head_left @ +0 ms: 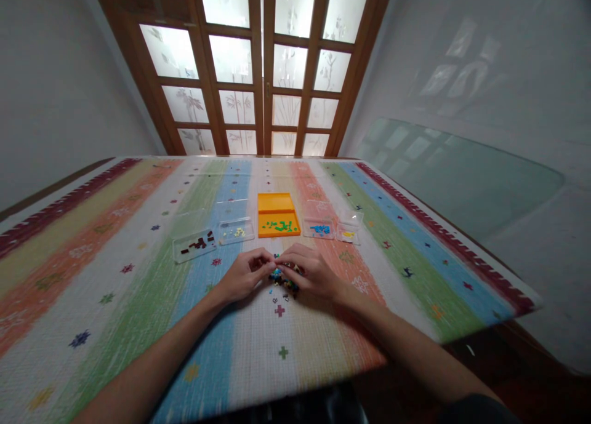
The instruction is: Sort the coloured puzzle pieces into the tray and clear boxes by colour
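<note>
A small heap of mixed coloured pieces (282,282) lies on the striped tablecloth (138,301), between my two hands. My left hand (244,275) rests at the heap's left edge with its fingers curled in a pinch; what they hold is too small to name. My right hand (307,270) lies over the heap's right side, its fingers bent down onto the pieces. Beyond the hands stands a row of small boxes: a clear one with dark red pieces (194,244), a clear one with pale pieces (236,231), and an orange box with green pieces (277,215).
Further right in the row are a clear box with blue pieces (318,228) and a clear box with yellow pieces (348,230). A wooden door with frosted panes (263,67) stands behind the table. The table's right edge (462,233) runs close to a wall.
</note>
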The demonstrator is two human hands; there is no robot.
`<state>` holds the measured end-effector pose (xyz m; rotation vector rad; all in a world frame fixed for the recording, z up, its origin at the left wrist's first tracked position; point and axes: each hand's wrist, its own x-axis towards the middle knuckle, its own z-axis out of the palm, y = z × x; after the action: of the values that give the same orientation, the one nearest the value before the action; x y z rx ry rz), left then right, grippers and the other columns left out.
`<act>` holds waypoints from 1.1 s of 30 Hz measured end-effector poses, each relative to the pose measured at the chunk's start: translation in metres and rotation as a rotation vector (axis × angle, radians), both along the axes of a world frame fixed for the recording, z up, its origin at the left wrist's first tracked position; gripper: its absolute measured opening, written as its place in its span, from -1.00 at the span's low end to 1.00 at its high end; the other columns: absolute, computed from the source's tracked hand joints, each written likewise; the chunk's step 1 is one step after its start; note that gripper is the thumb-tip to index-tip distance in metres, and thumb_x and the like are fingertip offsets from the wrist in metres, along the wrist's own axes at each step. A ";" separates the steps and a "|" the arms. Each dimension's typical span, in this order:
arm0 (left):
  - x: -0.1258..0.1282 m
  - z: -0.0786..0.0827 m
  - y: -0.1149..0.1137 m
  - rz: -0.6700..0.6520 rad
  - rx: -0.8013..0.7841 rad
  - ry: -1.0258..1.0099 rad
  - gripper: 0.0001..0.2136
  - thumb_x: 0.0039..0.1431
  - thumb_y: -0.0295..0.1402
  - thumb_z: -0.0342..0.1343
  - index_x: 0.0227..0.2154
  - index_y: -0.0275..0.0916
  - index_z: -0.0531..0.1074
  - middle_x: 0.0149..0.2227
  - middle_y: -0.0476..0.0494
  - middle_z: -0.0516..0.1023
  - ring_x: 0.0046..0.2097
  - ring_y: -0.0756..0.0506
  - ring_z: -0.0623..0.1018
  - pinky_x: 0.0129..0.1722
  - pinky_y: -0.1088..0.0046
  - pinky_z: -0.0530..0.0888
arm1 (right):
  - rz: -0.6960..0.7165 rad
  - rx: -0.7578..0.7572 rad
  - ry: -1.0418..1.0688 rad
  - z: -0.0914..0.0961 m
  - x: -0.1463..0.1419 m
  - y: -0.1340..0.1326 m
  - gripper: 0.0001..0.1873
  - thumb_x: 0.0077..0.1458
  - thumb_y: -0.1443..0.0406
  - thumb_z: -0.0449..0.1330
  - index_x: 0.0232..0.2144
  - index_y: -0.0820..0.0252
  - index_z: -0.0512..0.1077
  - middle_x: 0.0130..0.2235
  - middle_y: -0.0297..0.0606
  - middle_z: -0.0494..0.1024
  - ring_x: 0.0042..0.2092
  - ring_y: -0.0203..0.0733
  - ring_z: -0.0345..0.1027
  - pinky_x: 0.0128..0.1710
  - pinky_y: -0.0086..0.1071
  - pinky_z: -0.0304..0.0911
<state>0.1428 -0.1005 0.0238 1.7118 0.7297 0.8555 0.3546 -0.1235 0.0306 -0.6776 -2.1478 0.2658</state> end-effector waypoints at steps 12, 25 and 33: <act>-0.002 0.001 0.000 0.007 -0.006 0.043 -0.64 0.22 -0.03 0.18 -0.36 -0.29 0.49 -0.40 -0.09 0.53 -0.35 -0.05 0.48 -0.30 0.41 0.41 | -0.048 0.134 -0.090 -0.008 0.001 -0.001 -0.78 0.34 0.35 0.10 -0.08 0.17 0.53 -0.27 -0.14 0.59 -0.25 -0.15 0.43 -0.27 -0.27 0.37; -0.005 0.005 0.004 0.172 0.083 0.164 -0.59 0.33 -0.02 -0.03 -0.33 -0.25 0.54 -0.49 -0.05 0.49 -0.42 -0.05 0.45 -0.36 0.43 0.38 | -0.251 0.169 -0.230 0.011 0.029 0.015 -0.76 0.36 0.34 0.07 -0.28 0.16 0.53 -0.35 -0.17 0.58 -0.30 -0.16 0.42 -0.27 -0.31 0.28; -0.014 0.005 0.011 0.256 0.226 0.302 -0.57 0.37 -0.06 -0.12 -0.43 -0.21 0.48 -0.51 -0.04 0.46 -0.40 -0.09 0.45 -0.34 0.39 0.37 | -0.604 -0.094 -0.417 0.035 0.117 0.042 -0.79 0.25 0.27 0.14 -0.30 0.17 0.58 -0.35 -0.18 0.62 -0.35 -0.17 0.44 -0.31 -0.34 0.23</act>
<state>0.1284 -0.0894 0.0286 2.0047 1.1087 0.8893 0.4720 -0.0816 0.0659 -1.4974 -2.1949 -0.1144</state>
